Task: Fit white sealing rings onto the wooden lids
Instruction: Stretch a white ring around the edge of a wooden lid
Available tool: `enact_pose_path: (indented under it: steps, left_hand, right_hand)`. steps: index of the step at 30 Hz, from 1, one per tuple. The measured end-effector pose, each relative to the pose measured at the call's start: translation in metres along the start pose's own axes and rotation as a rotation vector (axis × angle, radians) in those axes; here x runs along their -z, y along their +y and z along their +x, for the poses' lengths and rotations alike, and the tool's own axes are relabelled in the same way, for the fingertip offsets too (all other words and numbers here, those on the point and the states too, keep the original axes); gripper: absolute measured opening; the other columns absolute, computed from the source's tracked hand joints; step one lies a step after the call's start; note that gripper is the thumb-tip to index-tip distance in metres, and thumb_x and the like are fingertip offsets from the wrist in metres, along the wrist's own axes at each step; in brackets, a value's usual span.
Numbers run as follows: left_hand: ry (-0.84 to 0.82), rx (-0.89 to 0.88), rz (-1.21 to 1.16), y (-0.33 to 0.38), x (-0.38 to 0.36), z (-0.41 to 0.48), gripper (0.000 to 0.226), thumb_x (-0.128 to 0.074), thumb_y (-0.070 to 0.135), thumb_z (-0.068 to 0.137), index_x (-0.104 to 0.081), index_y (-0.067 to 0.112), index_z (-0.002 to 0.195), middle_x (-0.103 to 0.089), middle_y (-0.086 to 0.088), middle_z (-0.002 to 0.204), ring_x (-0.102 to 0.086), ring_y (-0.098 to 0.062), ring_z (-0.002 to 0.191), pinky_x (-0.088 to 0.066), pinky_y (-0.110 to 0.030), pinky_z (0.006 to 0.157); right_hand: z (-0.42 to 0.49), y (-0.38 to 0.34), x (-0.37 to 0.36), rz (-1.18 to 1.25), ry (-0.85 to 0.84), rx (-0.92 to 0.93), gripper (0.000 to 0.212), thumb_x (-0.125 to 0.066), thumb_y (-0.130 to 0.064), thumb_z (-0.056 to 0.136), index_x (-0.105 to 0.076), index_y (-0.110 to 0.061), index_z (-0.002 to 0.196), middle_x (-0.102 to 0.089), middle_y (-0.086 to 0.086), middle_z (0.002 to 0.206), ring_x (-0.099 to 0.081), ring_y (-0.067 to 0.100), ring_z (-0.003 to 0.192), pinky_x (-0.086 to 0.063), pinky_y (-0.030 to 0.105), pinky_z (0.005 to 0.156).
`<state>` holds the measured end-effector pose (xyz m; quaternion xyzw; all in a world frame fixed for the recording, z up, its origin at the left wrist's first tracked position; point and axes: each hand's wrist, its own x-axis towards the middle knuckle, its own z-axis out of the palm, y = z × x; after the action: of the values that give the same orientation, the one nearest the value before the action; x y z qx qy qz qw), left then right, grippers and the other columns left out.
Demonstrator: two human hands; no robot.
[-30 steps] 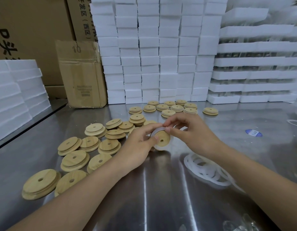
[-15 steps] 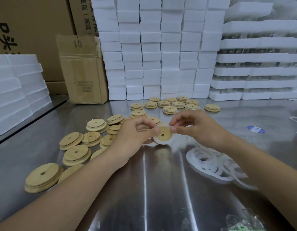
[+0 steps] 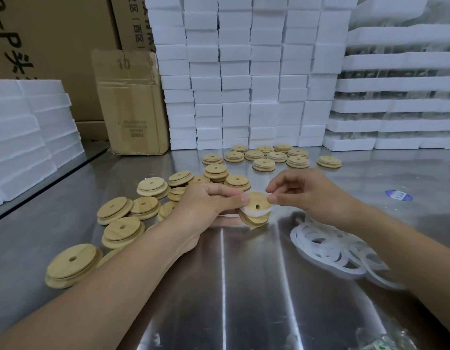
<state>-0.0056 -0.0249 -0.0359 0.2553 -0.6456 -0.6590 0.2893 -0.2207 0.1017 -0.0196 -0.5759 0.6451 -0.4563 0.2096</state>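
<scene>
L hand (image 3: pixel 206 200) grips wooden lid (image 3: pixel 255 208); R hand (image 3: pixel 304 193) pinches white ring (image 3: pixel 256 212) stretched across it.

packing workshop, stacked foam blocks (image 3: pixel 234 72), cardboard cartons (image 3: pixel 130 104), steel table (image 3: pixel 244 286)

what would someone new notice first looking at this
Dead centre over the steel table, the left hand grips a wooden lid while the right hand pinches a white sealing ring part-stretched across it. Around them, loose lids lie scattered left and behind, a heap of spare rings sits to the right, and white foam blocks wall off the back.
</scene>
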Motion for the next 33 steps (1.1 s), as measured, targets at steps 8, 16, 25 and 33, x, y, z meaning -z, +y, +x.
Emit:
enact_pose_path:
  steps: [8, 16, 25, 33]
  left_hand:
    - [0.044, -0.105, 0.029, -0.0019, -0.0038, -0.0006, 0.013, -0.091, 0.009, 0.081, -0.082, 0.007, 0.091, -0.083, -0.011, 0.097, -0.082, -0.022, 0.091, -0.066, -0.029, 0.075]
    - [0.069, -0.089, 0.09, -0.0061, -0.0011, 0.0024, 0.015, -0.095, 0.011, 0.075, -0.081, 0.016, 0.078, -0.082, -0.01, 0.087, -0.079, -0.015, 0.079, -0.066, -0.028, 0.075]
    - [0.086, -0.144, 0.301, -0.0083, 0.0023, 0.0046, 0.024, -0.096, 0.018, 0.076, -0.079, 0.011, 0.09, -0.082, -0.008, 0.081, -0.075, -0.016, 0.073, -0.065, -0.037, 0.08]
    - [-0.002, -0.159, 0.384, -0.0009, 0.0045, 0.0022, 0.029, -0.094, 0.017, 0.078, -0.082, 0.023, 0.104, -0.084, 0.003, 0.091, -0.08, -0.012, 0.089, -0.06, -0.022, 0.078]
  right_hand:
    - [-0.0012, -0.0022, 0.0001, 0.011, 0.081, -0.017, 0.018, -0.085, -0.019, 0.087, -0.078, -0.016, 0.103, -0.078, 0.008, 0.097, -0.074, 0.023, 0.096, -0.057, 0.035, 0.096]
    - [-0.002, -0.0002, 0.0, -0.015, -0.012, -0.014, 0.016, -0.085, -0.028, 0.086, -0.079, -0.015, 0.094, -0.08, 0.003, 0.095, -0.075, 0.021, 0.097, -0.058, 0.037, 0.095]
    - [-0.0012, 0.0032, 0.0036, 0.027, -0.04, -0.056, 0.018, -0.084, -0.021, 0.086, -0.078, -0.007, 0.097, -0.08, 0.011, 0.098, -0.073, 0.017, 0.091, -0.054, 0.022, 0.082]
    - [0.001, 0.0055, 0.0088, -0.017, -0.111, -0.056, 0.014, -0.083, -0.023, 0.088, -0.079, -0.01, 0.091, -0.076, -0.001, 0.081, -0.062, 0.0, 0.065, -0.044, 0.01, 0.058]
